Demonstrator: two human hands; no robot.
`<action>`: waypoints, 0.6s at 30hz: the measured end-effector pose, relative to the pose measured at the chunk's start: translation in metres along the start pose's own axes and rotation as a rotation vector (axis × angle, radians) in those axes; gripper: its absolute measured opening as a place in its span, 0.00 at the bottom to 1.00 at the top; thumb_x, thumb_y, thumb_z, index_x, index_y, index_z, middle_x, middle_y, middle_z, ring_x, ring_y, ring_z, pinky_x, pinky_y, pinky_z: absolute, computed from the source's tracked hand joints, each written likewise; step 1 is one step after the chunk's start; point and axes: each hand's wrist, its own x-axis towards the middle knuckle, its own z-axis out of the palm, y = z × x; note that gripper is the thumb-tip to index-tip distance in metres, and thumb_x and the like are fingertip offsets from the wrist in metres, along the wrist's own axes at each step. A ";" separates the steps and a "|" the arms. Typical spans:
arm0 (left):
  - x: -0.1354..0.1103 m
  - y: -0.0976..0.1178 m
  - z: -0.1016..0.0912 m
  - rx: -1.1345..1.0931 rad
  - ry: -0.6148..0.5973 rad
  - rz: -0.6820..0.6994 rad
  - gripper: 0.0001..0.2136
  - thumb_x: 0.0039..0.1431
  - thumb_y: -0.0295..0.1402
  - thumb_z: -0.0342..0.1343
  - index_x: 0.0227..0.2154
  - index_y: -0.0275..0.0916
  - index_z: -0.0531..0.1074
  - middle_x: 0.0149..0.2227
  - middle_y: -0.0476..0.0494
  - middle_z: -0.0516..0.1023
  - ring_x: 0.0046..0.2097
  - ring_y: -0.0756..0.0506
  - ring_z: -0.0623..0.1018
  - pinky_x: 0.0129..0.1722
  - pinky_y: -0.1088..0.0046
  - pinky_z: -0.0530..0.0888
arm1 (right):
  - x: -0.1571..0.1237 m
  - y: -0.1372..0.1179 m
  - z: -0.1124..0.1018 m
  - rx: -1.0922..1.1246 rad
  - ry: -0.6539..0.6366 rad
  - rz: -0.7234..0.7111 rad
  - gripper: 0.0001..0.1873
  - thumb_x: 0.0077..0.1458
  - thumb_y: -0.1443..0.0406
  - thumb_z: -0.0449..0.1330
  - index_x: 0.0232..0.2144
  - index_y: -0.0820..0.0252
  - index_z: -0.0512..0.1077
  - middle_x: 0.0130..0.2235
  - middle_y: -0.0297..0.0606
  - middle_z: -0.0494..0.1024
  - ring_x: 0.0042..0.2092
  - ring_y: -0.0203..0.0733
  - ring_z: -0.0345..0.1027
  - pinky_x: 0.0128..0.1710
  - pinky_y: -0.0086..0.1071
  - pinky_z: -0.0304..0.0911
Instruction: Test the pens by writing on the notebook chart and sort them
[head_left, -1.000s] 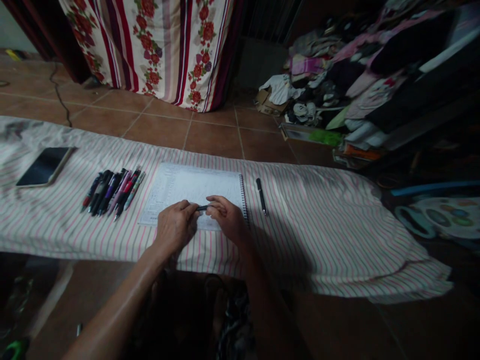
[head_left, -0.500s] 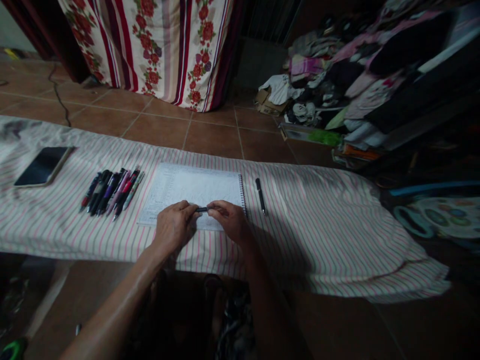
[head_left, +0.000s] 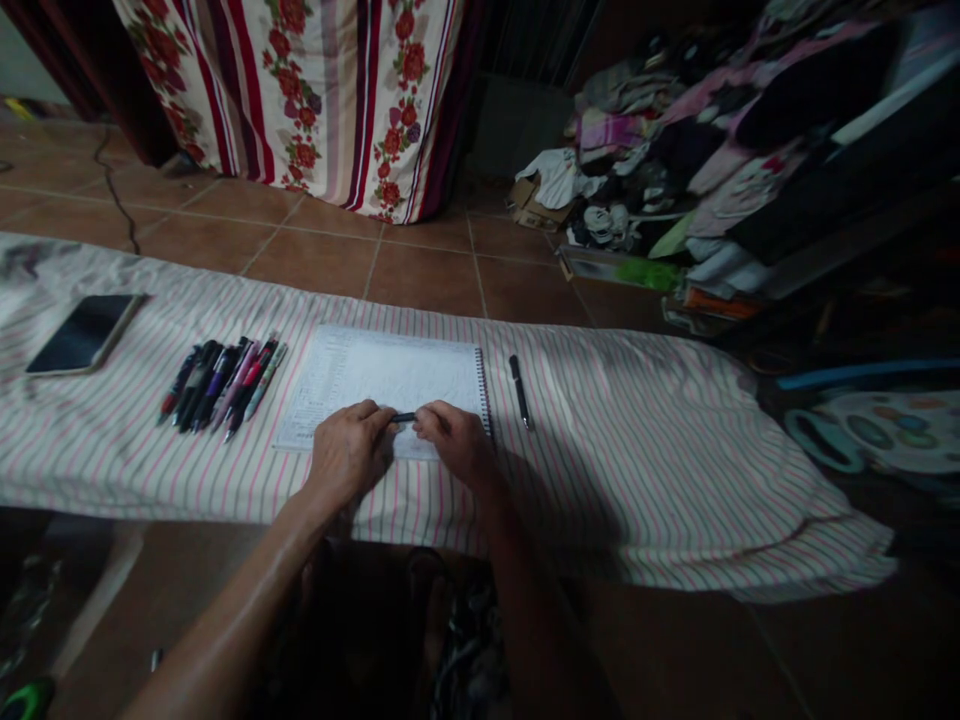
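A dark pen (head_left: 404, 417) is held level between my two hands, above the near part of a spiral notebook (head_left: 390, 365) with marked pages. My left hand (head_left: 347, 445) pinches one end of it, fingers closed. At the other end, my right hand (head_left: 456, 438) grips it with thumb and fingers, hiding that tip. Right of the notebook's spiral edge lies another black pen (head_left: 520, 392), apart from my hands. To the left of the notebook rests a bunch of several pens (head_left: 220, 385) in dark, purple, pink and red colours.
The striped cloth (head_left: 637, 450) covers the long surface under everything. A phone (head_left: 86, 334) lies at its left. Beyond are the tiled floor (head_left: 427, 268), a floral curtain (head_left: 300, 90) and a heap of clothes (head_left: 675, 150) at the right.
My right fingers have shifted slightly on their end of the pen. My left hand keeps its hold, and the objects on the cloth stay where they were.
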 end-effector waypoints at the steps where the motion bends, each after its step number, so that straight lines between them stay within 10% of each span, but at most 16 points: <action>1: 0.000 -0.001 0.000 -0.011 -0.003 -0.008 0.13 0.60 0.36 0.44 0.38 0.42 0.73 0.32 0.47 0.74 0.33 0.47 0.73 0.29 0.73 0.63 | 0.000 0.000 0.000 0.051 0.002 0.003 0.10 0.55 0.60 0.52 0.30 0.57 0.70 0.28 0.33 0.77 0.32 0.36 0.72 0.32 0.27 0.63; 18: 0.000 0.001 -0.001 0.025 -0.043 -0.012 0.14 0.60 0.36 0.42 0.38 0.42 0.73 0.33 0.45 0.74 0.34 0.46 0.73 0.30 0.72 0.63 | 0.001 0.000 0.000 0.044 -0.005 -0.005 0.07 0.50 0.65 0.53 0.31 0.57 0.70 0.28 0.32 0.74 0.32 0.37 0.68 0.33 0.29 0.61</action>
